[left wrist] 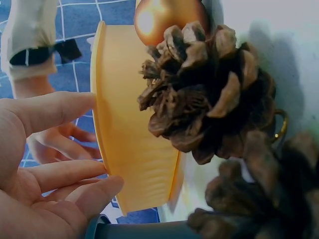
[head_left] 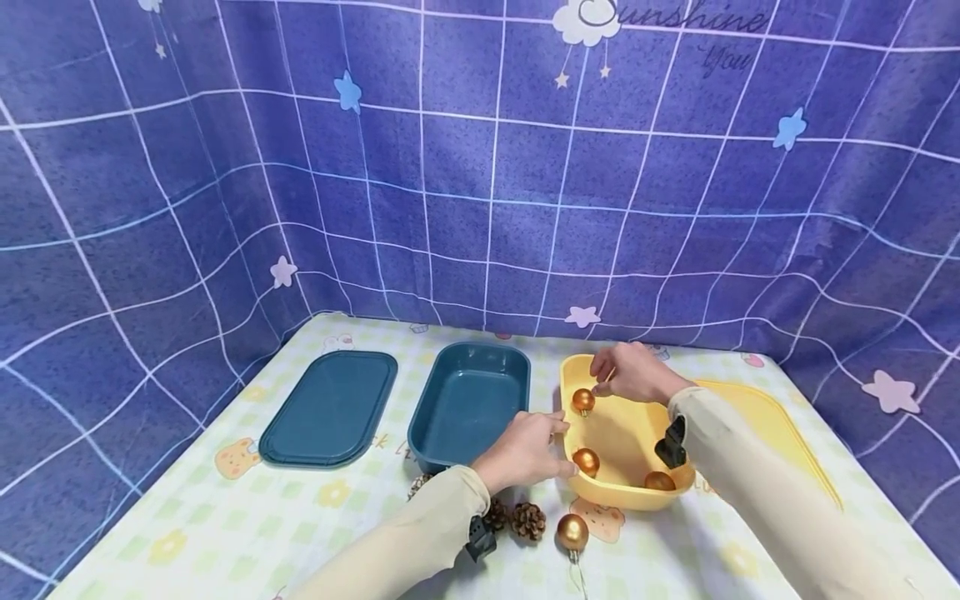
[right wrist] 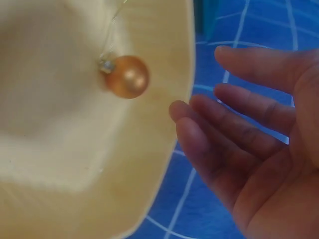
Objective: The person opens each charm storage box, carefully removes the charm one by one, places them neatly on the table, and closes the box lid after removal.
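My left hand (head_left: pixel 525 450) rests its fingertips at the left rim of a yellow plastic bin (head_left: pixel 618 433), its fingers fairly straight. Over the bin's far side hovers my right hand (head_left: pixel 637 371), holding nothing; the right wrist view shows its loosely bent fingers (right wrist: pixel 234 134) apart from a copper-coloured Christmas bauble (right wrist: pixel 130 77) inside. Three such baubles lie in the bin: one far left (head_left: pixel 583 402), a bauble at near left (head_left: pixel 587 461) and another near right (head_left: pixel 660 482). In front, on the cloth, sits another bauble (head_left: pixel 572 532) beside a pine cone (head_left: pixel 528 522).
A dark blue bin (head_left: pixel 472 408) stands left of the yellow one, with its blue lid (head_left: pixel 330 408) farther left. The yellow lid (head_left: pixel 772 425) lies to the right, partly behind my right arm. Several pine cones sit near my left forearm, some partly hidden.
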A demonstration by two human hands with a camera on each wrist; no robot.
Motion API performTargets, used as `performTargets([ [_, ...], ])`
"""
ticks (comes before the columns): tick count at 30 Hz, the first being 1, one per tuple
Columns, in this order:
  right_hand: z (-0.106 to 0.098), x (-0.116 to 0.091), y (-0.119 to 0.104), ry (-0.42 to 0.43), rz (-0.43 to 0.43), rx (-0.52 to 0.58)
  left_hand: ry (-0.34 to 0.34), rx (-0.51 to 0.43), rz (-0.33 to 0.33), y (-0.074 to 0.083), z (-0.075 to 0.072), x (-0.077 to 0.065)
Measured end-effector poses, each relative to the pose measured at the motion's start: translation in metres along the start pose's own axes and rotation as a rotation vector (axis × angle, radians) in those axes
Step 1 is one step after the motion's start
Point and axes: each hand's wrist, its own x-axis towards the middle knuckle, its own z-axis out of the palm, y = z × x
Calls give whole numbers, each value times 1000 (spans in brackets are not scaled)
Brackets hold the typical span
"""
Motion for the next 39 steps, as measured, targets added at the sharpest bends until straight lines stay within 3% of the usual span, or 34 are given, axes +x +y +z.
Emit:
performTargets([
  [8,24,25,19,-58,68,48,3,13,13,-1,0,0],
  [15,42,30,24,-149,126,101,4,23,18,0,0,1],
  [24,57,33,25,-150,51,62,-3,9,-4,-1,0,1],
  [39,38,25,20,-78,-3,-2,-1,17,-4,2,0,1],
])
